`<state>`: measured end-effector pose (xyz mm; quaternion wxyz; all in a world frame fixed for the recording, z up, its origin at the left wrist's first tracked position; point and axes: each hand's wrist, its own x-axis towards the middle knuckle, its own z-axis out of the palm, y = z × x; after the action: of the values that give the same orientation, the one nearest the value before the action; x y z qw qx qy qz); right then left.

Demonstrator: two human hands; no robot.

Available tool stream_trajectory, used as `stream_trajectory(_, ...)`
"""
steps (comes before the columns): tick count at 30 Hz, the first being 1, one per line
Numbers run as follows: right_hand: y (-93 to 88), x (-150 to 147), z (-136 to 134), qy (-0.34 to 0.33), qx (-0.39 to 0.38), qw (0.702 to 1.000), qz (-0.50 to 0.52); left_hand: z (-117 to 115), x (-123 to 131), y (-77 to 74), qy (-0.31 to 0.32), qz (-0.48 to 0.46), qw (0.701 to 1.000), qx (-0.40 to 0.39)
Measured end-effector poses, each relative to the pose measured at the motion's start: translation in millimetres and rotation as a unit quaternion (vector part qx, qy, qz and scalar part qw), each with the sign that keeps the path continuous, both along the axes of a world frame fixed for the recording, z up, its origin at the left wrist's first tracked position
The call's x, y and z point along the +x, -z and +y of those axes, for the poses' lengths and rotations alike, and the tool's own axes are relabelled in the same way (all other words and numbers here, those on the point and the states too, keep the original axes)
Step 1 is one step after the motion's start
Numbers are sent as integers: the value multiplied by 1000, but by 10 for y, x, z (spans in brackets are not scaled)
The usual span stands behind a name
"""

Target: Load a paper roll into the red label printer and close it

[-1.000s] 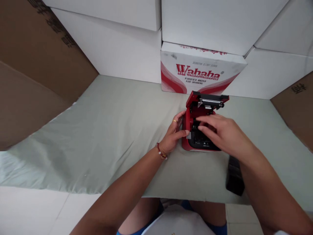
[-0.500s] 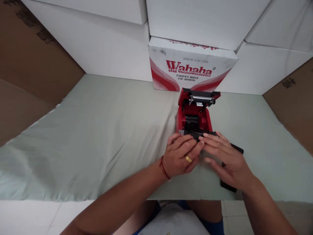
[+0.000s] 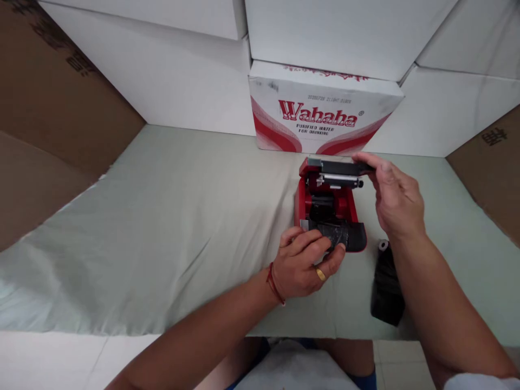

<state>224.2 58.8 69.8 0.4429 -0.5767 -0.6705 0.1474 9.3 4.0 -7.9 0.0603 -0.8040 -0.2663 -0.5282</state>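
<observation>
1. Two hands were on a small red machine. It sat on the green cloth with its lid standing up at the back.
2. The left hand was at the front of the machine. Its fingers were curled and close together, with the tips pressing on the black front piece.
3. The right hand was at the machine's back right corner, thumb and fingers pinched on the end of the lid.
4. A good way, I think, was to hold the front down flat, move the lid slowly, and keep fingers out of the hinge gap.
5. Inside the open machine were dark parts and a black roller. I could not tell if any paper was in there.
6. Just right of the machine lay a black pouch with a small white round thing at its far end. What was in the pouch was hidden.
7. Right behind the machine stood a shut "Wahaha" box. Nothing inside it showed.
8. Further behind were white boxes, and far to the left was brown cardboard.
</observation>
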Motion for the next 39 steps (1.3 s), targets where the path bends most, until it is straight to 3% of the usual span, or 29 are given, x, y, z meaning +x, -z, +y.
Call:
stream_trajectory(2, 52, 42, -180, -1, 41, 998, 43, 1, 7, -37, -1, -9, 1000, 3)
stream_trajectory(8, 270, 169, -573, -100, 70, 986, -111, 3, -4, -16, 19, 3, 1000, -2)
stream_trajectory(14, 380, 151, -638, -98, 94, 978, -155, 110, -107, -10, 79, -51, 995, -39)
stream_trajectory(17, 424, 116, -630, -91, 99, 982, -132, 219, -207, -2, 101, -112, 980, -132)
stream_trajectory(21, 493, 71, -630, -86, 109, 987, -76, 336, -287, 112, 134, -199, 930, -277)
stream_trajectory(23, 514, 62, -651, -106, 110, 986, -63, 382, -284, 198, 166, -244, 891, -345)
stream_trajectory(27, 520, 67, -747, -157, 119, 979, -62, 459, -225, 311, 269, -338, 761, -485)
stream_trajectory(30, 529, 73, -819, -145, 163, 974, -57, 487, -184, 311, 324, -375, 690, -527)
stream_trajectory(33, 538, 71, -845, -122, 186, 974, -49, 500, -177, 275, 344, -387, 657, -548)
stream_trajectory(39, 479, 42, -811, -125, 191, 972, -59, 522, -190, 206, 331, -376, 644, -578)
